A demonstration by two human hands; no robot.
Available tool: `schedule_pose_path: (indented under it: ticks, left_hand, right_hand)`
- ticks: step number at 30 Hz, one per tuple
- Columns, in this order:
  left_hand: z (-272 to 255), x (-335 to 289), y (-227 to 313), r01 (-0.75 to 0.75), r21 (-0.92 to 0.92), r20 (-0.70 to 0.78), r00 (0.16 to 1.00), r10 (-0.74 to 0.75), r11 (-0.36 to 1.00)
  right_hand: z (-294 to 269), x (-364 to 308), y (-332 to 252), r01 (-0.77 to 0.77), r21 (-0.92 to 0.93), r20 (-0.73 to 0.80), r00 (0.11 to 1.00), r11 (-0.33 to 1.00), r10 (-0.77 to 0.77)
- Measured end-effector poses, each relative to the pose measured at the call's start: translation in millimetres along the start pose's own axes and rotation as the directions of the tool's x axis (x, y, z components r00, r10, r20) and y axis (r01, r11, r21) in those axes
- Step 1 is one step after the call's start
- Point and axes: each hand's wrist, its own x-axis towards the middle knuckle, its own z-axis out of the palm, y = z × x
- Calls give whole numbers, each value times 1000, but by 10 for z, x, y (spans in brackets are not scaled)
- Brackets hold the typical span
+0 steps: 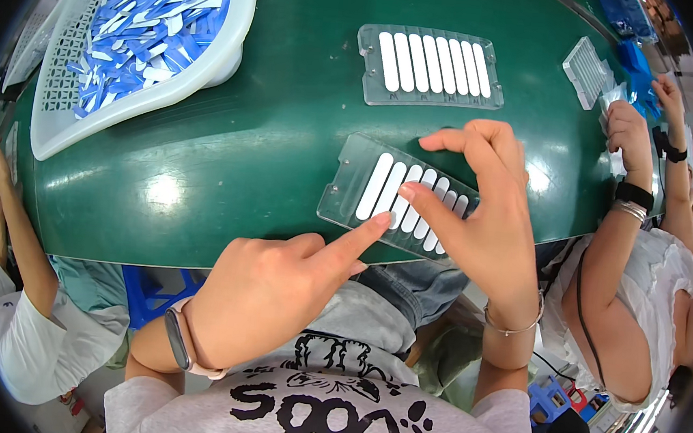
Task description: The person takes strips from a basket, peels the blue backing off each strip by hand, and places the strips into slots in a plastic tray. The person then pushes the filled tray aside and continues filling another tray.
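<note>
A clear plastic tray (350, 172) lies tilted near the table's front edge, with several white oblong strips (375, 186) side by side in it. My left hand (276, 280) reaches in from the lower left. Its index finger is stretched onto the lower ends of the strips, while the other fingers curl under. Over the tray's right side is my right hand (489, 211), thumb and index finger spread apart. The thumb tip overlaps the strips near their upper middle. Part of the tray is hidden beneath this hand.
A second clear tray (433, 99) with white strips lies farther back on the green table (292, 74). A white basket (244, 13) of blue and white pieces stands back left. At the right, a co-worker's hands (634, 129) are near another clear tray (586, 72). Another person works far left.
</note>
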Motion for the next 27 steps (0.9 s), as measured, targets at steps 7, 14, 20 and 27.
schedule_pose_path:
  ticks: [7,14,20,27]
  left_hand:
    - [-113,-42,-31,183,-844,118,980,-158,504]
    - [-113,-2,86,236,-952,208,966,-153,197]
    - [-124,-68,32,263,-903,222,963,-155,340]
    - [-52,-82,109,70,-795,-128,952,-279,603]
  right_hand:
    - [-195,-92,-251,74,391,162,976,917,-148]
    - [6,-184,-221,260,495,63,941,829,-333]
    - [-133,-174,-184,-132,713,138,989,688,47]
    - [-74,-178,-214,-188,707,176,981,682,87]
